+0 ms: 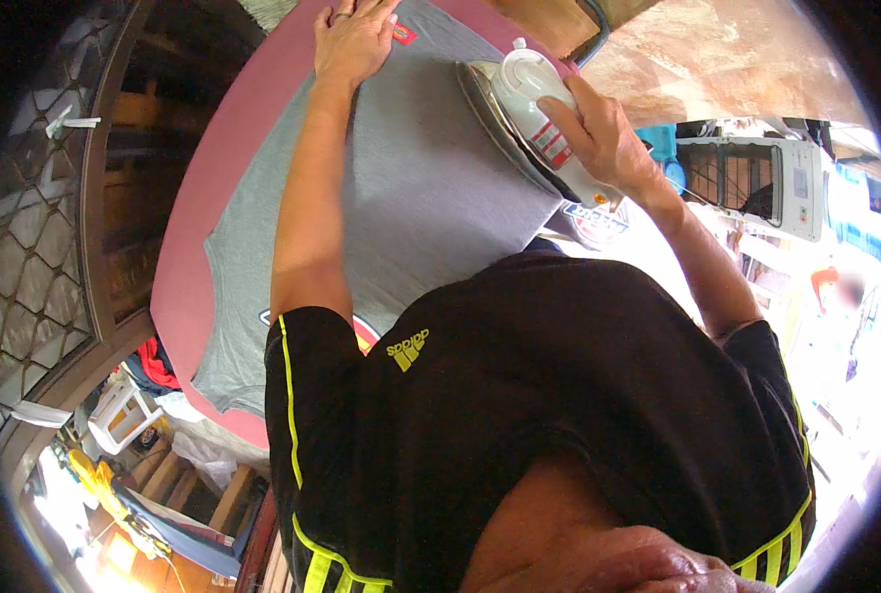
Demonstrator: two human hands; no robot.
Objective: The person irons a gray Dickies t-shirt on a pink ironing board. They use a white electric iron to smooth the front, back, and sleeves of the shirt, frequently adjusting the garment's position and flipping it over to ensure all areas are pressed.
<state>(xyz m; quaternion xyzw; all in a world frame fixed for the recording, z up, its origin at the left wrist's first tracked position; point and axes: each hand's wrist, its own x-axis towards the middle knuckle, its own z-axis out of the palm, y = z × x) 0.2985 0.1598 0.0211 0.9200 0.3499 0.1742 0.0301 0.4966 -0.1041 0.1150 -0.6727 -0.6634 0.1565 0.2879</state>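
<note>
A grey T-shirt [401,178] lies spread over a pink-covered ironing board [185,247]. My left hand [353,44] rests flat on its far part with the fingers stretched out, a ring on one of them. Just right of those fingers is a small red label [404,34] on the cloth. My right hand [603,138] is wrapped round the handle side of a white and grey clothes iron [529,89], at the shirt's right side. The iron's soleplate is hidden, so I cannot tell whether it presses on the cloth. A printed patch shows partly below the iron's tip.
A dark-framed door with a diamond grille [35,227] stands close on the left. Below it are a white plastic stool [124,415] and wooden slats. A white appliance with a dark front [756,183] is at the right, by blue items. A marbled tan surface [717,59] lies beyond the iron.
</note>
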